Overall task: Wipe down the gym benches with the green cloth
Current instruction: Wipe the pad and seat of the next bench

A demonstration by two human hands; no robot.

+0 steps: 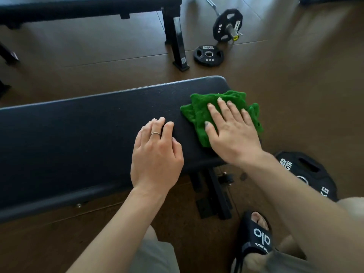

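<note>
The wiping of the near bench [78, 134] looks to be under way at its right end, with most of the black pad to the left of both hands not yet reached by the cloth. The next move probably calls for a firm sweep leftward along the pad, keeping the palm flat so the cloth does not bunch or slip off the end edge.

The left hand [156, 152] rests on the pad with fingers loosely curled at the tips, a ring on one finger; it holds nothing and seems to steady the person.

Just right of it, the right hand [233, 133] lies flat with fingers straight and spread, pressing down on the green cloth [201, 115]. The cloth is crumpled, sticks out left of and beyond the fingertips, and hangs slightly over the bench's right end.

Beyond both hands a second bench [88, 6] stands well apart, apparently still to be wiped.
</note>
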